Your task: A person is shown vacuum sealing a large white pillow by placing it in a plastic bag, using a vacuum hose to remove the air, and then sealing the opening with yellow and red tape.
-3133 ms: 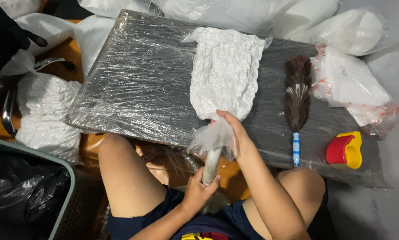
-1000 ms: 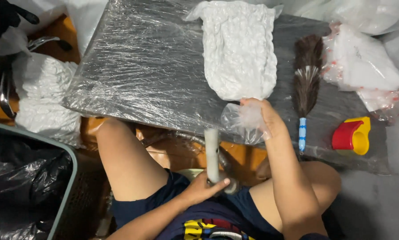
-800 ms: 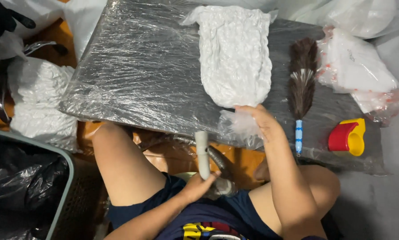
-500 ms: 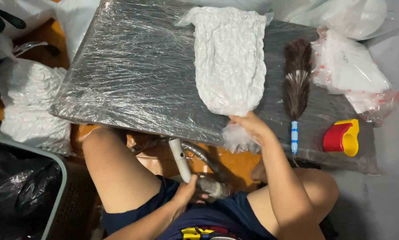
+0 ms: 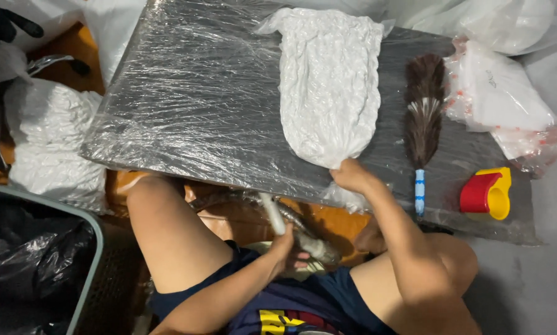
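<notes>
Pinching the twisted plastic neck of a white stuffed bag (image 5: 329,87) at the tabletop (image 5: 198,105) edge, the right hand (image 5: 351,175) keeps it shut; the left hand (image 5: 286,245) grips a white tube (image 5: 271,213) below. Loosened fingers could let the neck reopen.

One head-worn camera looks steeply down, close over the wrapped board (image 5: 198,111) and lap; edges perhaps cropped.
</notes>
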